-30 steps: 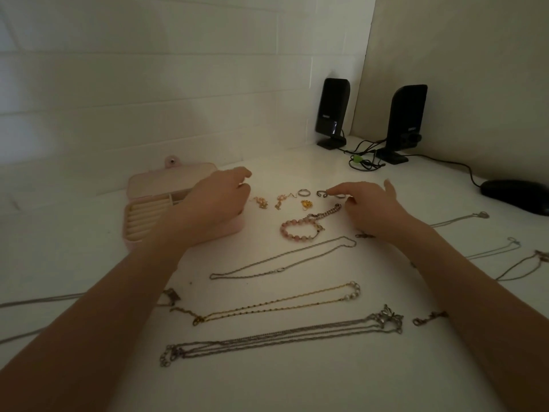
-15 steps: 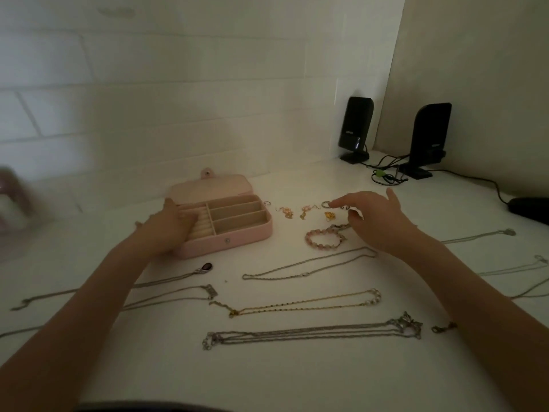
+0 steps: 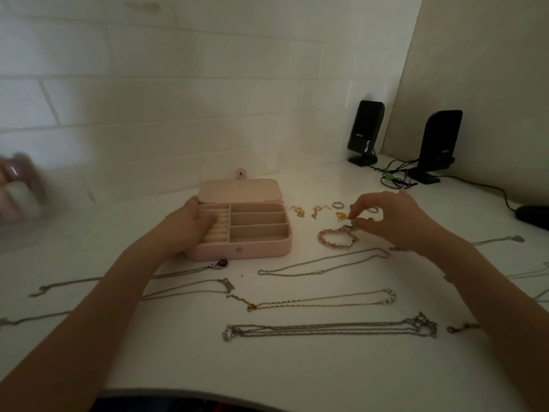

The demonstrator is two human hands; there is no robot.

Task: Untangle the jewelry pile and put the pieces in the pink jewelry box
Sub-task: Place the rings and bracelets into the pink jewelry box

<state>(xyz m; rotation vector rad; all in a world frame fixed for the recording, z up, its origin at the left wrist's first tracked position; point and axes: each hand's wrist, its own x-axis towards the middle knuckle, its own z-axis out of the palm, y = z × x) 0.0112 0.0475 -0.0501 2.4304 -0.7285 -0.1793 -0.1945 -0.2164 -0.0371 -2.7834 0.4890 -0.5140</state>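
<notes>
While your left hand (image 3: 190, 224) rests on the left end of the pink jewelry box (image 3: 243, 251) at frame centre, its fingers lying loosely curled over the ring-roll slots, treat that box as the one stiff, solid thing here: light, likely to slide on the smooth white table (image 3: 297, 367), so keep it steadied there. Its lid is open and the three long compartments on its right look empty.

Below it, across the lower middle of the frame, lie the long pieces: the multi-strand silver necklace (image 3: 326, 328), the gold chain (image 3: 320, 300) and the thin silver chain (image 3: 323, 263). They are limp and light and will probably re-knot if bunched, so lift each near its clasp end and let it hang straight before coiling it in.

Right of the box, the pink bead bracelet (image 3: 335, 237) is a rounder, firmer loop; pinch it across the beads.

Smallest are the rings and earrings in the upper middle. The silver ring (image 3: 338, 205) and gold earrings (image 3: 300, 211) are slippery; nip them by the edge. Your right hand (image 3: 395, 221) hovers there, thumb and forefinger drawn together in a pinch; whether they hold something I cannot tell.
</notes>
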